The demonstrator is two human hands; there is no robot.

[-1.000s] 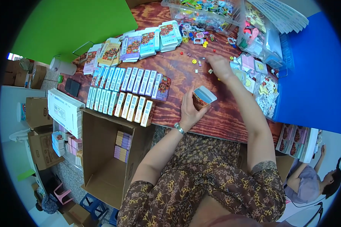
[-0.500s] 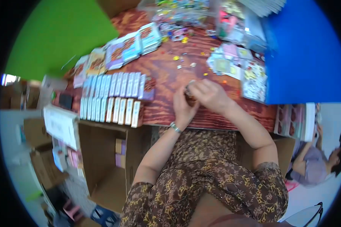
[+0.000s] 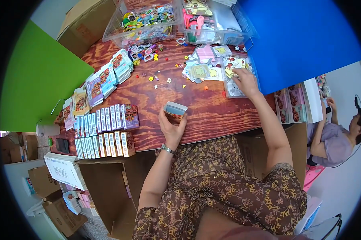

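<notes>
While left hand (image 3: 173,127) grips small box (image 3: 174,112) | right hand (image 3: 245,82) on sticker tray (image 3: 232,90)

Centre frame, the left hand (image 3: 173,127) grips a small open box (image 3: 175,111), pale blue inside. At left centre, two rows of slim cartons (image 3: 104,131) stand on edge. Flat pink-and-teal packets (image 3: 104,80) fan toward upper left. Pink boxes (image 3: 294,105) sit at right, brown cardboard cartons (image 3: 108,192) lower left.

Reddish wooden table (image 3: 204,114), grain running across. Upright rows of small boxes (image 3: 104,132) at left, stacked flat packs (image 3: 108,76) beyond, two clear bins (image 3: 148,24) at back. Scattered small colourful pieces (image 3: 164,74) mid-table.
</notes>
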